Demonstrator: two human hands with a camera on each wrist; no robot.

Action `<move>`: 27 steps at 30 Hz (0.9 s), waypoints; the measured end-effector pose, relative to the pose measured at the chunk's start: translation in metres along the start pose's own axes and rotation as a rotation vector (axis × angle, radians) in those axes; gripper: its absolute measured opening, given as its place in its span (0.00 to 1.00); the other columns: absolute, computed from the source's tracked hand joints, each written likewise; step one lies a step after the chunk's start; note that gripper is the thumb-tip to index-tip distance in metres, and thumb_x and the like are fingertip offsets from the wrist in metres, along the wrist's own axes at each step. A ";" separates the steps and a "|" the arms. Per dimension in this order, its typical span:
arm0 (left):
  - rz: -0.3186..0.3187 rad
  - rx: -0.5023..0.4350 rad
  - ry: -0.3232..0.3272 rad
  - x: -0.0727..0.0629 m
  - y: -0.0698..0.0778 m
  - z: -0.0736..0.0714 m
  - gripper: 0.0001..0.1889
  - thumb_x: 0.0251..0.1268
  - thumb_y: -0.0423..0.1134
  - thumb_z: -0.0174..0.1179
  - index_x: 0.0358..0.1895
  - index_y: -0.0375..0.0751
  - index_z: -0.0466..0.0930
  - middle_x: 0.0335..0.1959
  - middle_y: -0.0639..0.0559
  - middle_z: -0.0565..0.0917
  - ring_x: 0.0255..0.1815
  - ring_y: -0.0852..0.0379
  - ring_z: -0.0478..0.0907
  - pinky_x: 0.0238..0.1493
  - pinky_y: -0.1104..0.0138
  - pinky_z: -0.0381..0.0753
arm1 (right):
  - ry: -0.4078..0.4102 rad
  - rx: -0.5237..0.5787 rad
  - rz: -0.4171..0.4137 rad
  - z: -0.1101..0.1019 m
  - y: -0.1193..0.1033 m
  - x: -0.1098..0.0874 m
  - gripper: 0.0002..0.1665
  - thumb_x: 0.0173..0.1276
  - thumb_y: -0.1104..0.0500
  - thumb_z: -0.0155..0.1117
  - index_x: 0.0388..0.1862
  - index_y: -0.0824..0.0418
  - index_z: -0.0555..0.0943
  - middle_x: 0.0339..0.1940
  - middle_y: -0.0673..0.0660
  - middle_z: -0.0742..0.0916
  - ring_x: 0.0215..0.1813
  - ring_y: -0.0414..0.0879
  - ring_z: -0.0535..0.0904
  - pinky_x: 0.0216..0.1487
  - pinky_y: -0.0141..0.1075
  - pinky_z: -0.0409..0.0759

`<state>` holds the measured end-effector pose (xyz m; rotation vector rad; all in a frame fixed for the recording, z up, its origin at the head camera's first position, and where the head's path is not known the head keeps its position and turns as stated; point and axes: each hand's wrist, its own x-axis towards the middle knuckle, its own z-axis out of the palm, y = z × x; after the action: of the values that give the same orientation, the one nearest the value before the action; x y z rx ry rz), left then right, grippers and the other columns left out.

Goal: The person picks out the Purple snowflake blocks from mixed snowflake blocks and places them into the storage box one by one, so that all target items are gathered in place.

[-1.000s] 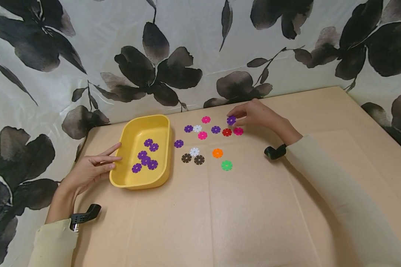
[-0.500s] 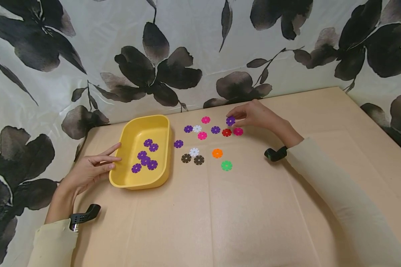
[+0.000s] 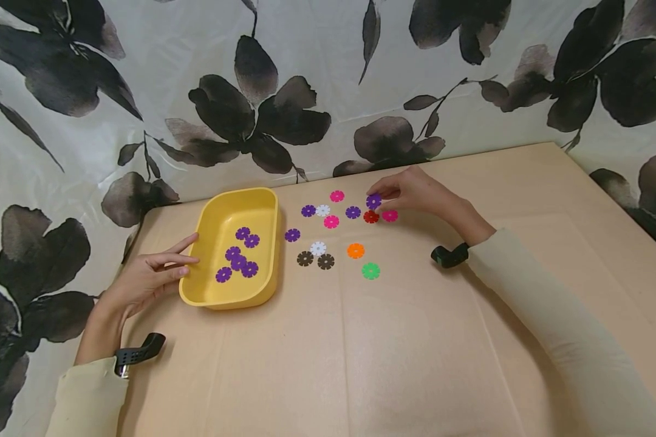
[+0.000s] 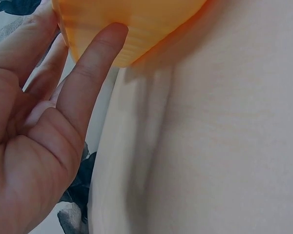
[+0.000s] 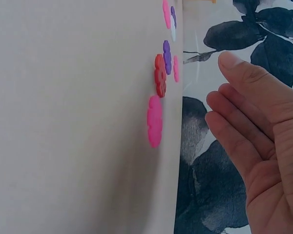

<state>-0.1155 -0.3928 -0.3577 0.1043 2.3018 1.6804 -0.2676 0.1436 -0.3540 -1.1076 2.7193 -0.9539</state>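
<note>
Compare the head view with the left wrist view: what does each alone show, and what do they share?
Only the head view shows the right hand pinching a purple disc, the orange disc and green disc, and the discs inside the yellow tray. Only the left wrist view shows the palm of the left hand. Both show that hand touching the tray, part of the table and the floral sheet.

smooth plastic-looking tray (image 3: 229,212), plastic-looking flower discs (image 3: 370,271), smooth matt tabletop (image 3: 284,370), faintly glossy floral sheet (image 3: 328,54), matt cloth sleeves (image 3: 557,328)

20 discs (image 3: 371,271), 1 tray (image 3: 232,209), 2 hands (image 3: 142,279)
</note>
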 end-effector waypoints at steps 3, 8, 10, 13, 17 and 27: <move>0.008 -0.007 -0.007 0.000 0.000 -0.001 0.20 0.70 0.31 0.64 0.61 0.23 0.78 0.78 0.67 0.65 0.61 0.77 0.76 0.53 0.68 0.84 | 0.003 0.001 -0.016 0.000 -0.003 0.000 0.23 0.59 0.61 0.80 0.55 0.60 0.88 0.46 0.56 0.91 0.48 0.48 0.89 0.53 0.42 0.87; 0.026 -0.015 -0.021 -0.001 -0.002 -0.003 0.19 0.70 0.30 0.64 0.60 0.22 0.78 0.78 0.66 0.65 0.61 0.78 0.75 0.53 0.67 0.84 | -0.002 -0.010 -0.018 0.001 -0.010 0.000 0.23 0.59 0.60 0.80 0.54 0.60 0.88 0.45 0.55 0.92 0.47 0.48 0.89 0.51 0.40 0.88; 0.034 -0.027 -0.030 -0.001 -0.003 -0.003 0.19 0.70 0.29 0.63 0.60 0.21 0.77 0.78 0.65 0.64 0.61 0.78 0.75 0.54 0.66 0.83 | -0.005 -0.011 -0.013 0.002 -0.013 0.001 0.23 0.59 0.60 0.80 0.54 0.60 0.88 0.45 0.55 0.92 0.47 0.49 0.89 0.50 0.40 0.88; 0.032 -0.034 -0.034 -0.001 -0.003 -0.003 0.19 0.70 0.29 0.63 0.60 0.21 0.76 0.79 0.64 0.64 0.61 0.78 0.75 0.54 0.66 0.84 | -0.003 -0.009 -0.008 0.003 -0.017 0.001 0.23 0.59 0.59 0.81 0.54 0.60 0.88 0.45 0.55 0.92 0.47 0.48 0.89 0.50 0.40 0.88; 0.012 0.000 -0.017 0.000 -0.002 -0.002 0.20 0.70 0.31 0.64 0.61 0.23 0.77 0.78 0.65 0.64 0.60 0.80 0.75 0.53 0.66 0.84 | 0.001 -0.017 -0.014 0.004 -0.022 0.000 0.24 0.58 0.58 0.81 0.54 0.58 0.88 0.45 0.54 0.92 0.46 0.47 0.89 0.49 0.38 0.88; 0.034 -0.009 -0.034 -0.003 -0.002 -0.002 0.20 0.70 0.29 0.63 0.61 0.21 0.76 0.78 0.65 0.64 0.61 0.78 0.75 0.53 0.66 0.84 | 0.001 0.033 -0.050 0.006 -0.032 -0.001 0.23 0.58 0.60 0.81 0.53 0.60 0.88 0.43 0.54 0.92 0.45 0.45 0.89 0.46 0.33 0.88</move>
<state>-0.1135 -0.3961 -0.3587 0.1696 2.2795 1.6919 -0.2450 0.1234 -0.3409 -1.1755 2.6788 -1.0020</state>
